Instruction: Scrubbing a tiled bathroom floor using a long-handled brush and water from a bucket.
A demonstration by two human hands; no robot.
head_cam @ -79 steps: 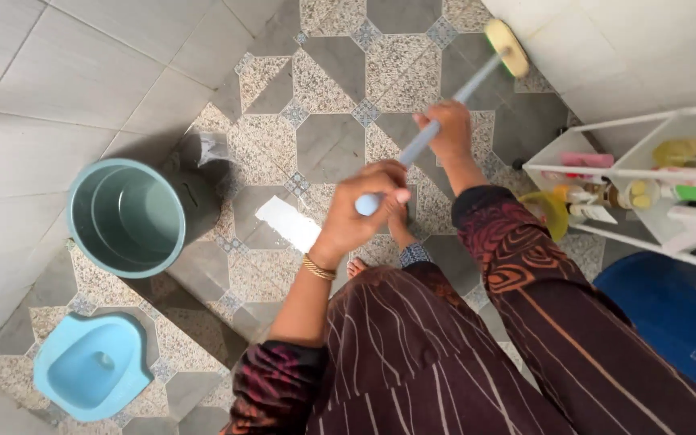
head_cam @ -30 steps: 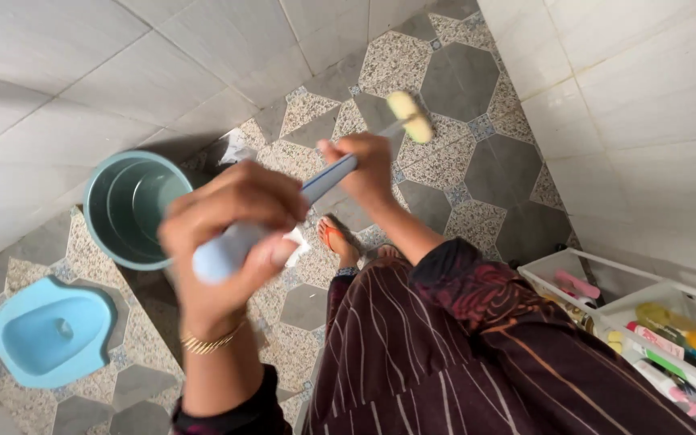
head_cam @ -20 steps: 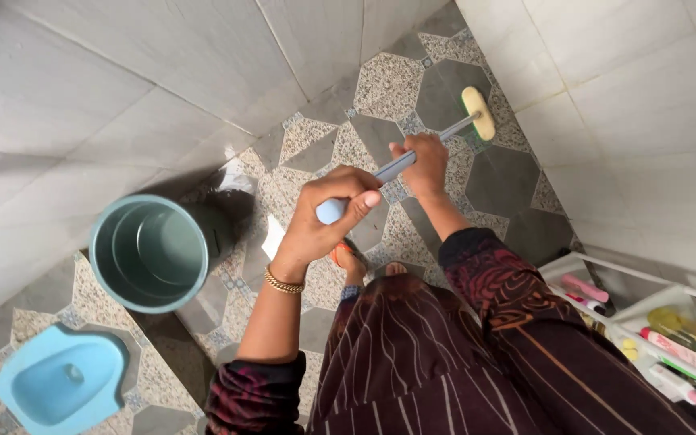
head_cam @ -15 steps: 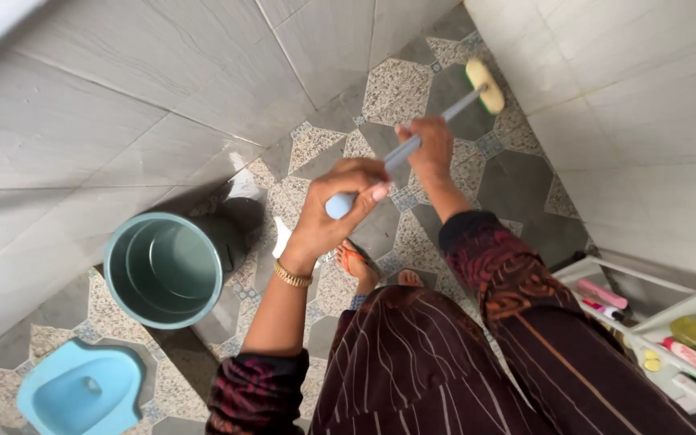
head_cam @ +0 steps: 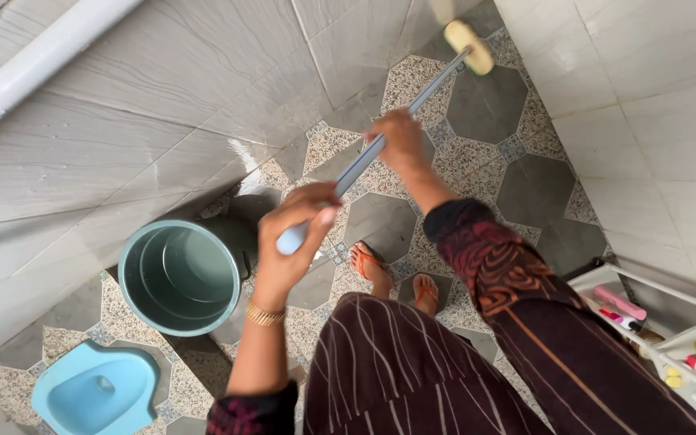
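Gripping a long-handled brush (head_cam: 412,109) with both hands, the person stands on the patterned floor (head_cam: 541,181) of a tiled washroom. The left hand (head_cam: 295,238) is closed around the pale blue butt of the handle, near the body; it seems to serve as the pivot. The right hand (head_cam: 396,141) is wrapped around the grey shaft further up, toward 12 o'clock, where it can press and steer. The handle runs from the left hand out toward 1 o'clock, and the yellowish brush head (head_cam: 469,36) sits at the far end on the floor tiles, close to the foot of the right wall (head_cam: 654,105); whether it presses on the floor cannot be told. Two sandalled feet (head_cam: 392,274) stand just below the hands, set apart as if for balance. At 9 o'clock from the feet a teal bucket (head_cam: 178,278) stands upright and looks empty, near the left wall, clear of the brush's path. At 7 o'clock lies a light blue dipper-like tub (head_cam: 94,391). At 4 o'clock a white rack (head_cam: 662,322) holds coloured bottles, well apart from the brush head.
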